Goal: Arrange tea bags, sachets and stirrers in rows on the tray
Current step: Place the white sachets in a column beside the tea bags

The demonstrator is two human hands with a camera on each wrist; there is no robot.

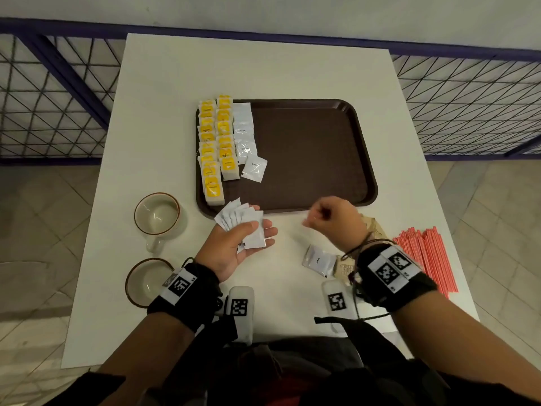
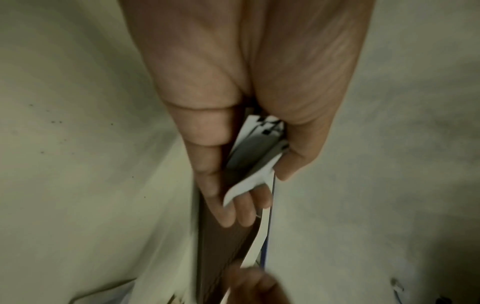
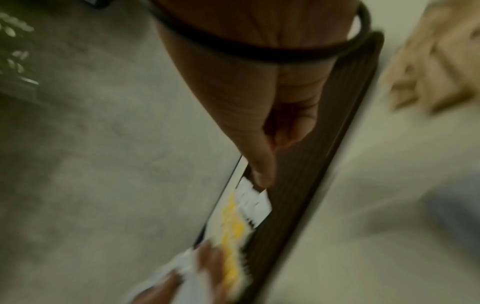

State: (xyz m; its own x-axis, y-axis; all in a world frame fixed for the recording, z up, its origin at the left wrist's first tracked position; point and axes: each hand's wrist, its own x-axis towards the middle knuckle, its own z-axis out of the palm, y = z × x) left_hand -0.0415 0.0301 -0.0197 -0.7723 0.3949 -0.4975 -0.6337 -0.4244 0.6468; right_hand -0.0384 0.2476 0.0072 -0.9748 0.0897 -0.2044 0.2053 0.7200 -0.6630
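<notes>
- The left hand [image 1: 234, 244] lies palm up just before the tray's near edge, thumb curled over a fanned stack of white sachets [image 1: 243, 222].
- The right hand [image 1: 333, 218] hovers over the surface [image 1: 164, 112] by the tray's near edge, fingers curled; it is blurred, and I cannot tell whether it pinches anything.
- On the brown tray [image 1: 316, 153], two rows of yellow tea bags [image 1: 216, 142] fill the left side, with a column of white sachets [image 1: 244, 133] beside them.
- One loose sachet [image 1: 319, 260] lies near the right wrist, touching brown paper packets [image 1: 371, 227].
- Red stirrers [image 1: 424, 253] lie at the right edge.
- Two mugs [image 1: 156, 213] stand left of the left hand.
</notes>
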